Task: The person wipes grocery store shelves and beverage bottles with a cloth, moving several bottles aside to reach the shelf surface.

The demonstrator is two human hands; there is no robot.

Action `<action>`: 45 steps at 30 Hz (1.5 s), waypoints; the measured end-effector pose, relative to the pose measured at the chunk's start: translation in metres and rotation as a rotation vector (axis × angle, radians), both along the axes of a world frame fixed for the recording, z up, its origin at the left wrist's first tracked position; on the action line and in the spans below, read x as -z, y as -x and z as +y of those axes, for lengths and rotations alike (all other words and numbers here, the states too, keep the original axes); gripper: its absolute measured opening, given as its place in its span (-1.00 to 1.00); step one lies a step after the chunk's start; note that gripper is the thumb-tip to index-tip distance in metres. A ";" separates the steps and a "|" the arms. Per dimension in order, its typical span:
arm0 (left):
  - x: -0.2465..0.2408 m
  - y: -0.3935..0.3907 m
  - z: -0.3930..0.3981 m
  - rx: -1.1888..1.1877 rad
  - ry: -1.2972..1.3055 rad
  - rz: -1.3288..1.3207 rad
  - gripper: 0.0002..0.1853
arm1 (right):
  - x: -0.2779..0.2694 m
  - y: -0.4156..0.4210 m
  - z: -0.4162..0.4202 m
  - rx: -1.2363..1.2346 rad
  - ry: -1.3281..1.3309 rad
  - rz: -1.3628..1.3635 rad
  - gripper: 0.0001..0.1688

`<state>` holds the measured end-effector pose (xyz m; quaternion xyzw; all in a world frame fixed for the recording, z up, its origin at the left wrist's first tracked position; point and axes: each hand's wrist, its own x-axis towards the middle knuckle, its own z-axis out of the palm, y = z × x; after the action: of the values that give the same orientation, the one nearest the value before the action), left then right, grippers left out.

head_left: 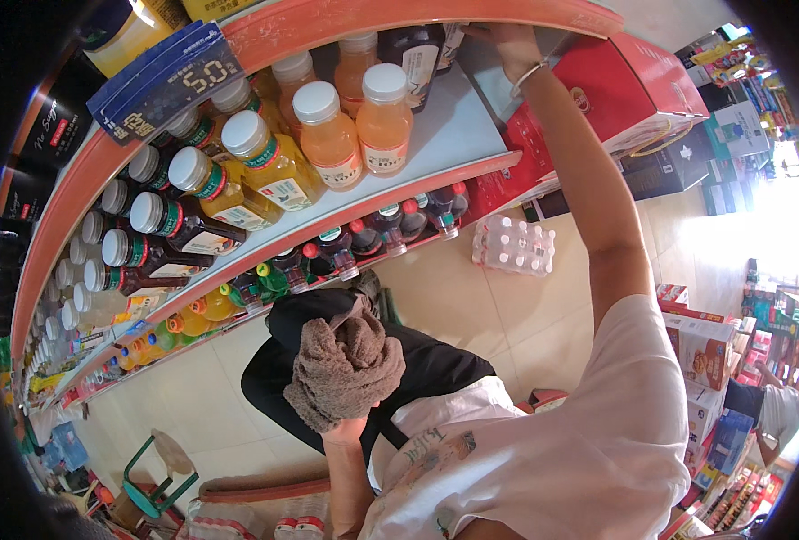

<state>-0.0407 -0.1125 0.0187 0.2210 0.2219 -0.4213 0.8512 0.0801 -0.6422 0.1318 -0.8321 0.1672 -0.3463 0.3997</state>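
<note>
My left hand (345,429) holds a bunched brown terry towel (345,368) above my black-trousered legs. My right hand (513,46) reaches into the shelf bay at the upper right, fingers beside dark bottles (420,64). The upper shelf edge partly hides those fingers, so I cannot tell whether they grip anything. Nearby on the white shelf (450,131) stand orange juice bottles (384,121) with white caps. Yellow drink bottles (274,162) and dark purple drink bottles (190,229) line the shelf further left.
A red carton (615,88) stands right of the shelf. A shrink-wrapped bottle pack (514,245) lies on the tiled floor (440,270). Soda bottles (335,246) fill the lower shelf. A green stool (160,479) is at lower left; another person (777,412) is at far right.
</note>
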 end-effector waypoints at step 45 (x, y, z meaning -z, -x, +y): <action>0.014 -0.003 0.014 0.034 0.315 -0.057 -0.34 | 0.068 0.079 0.112 0.265 -0.058 -0.181 -0.74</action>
<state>-0.0374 -0.0987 0.0048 0.1005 0.1252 -0.4588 0.8739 0.0008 -0.5298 0.0637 -0.7561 0.2488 -0.4647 0.3879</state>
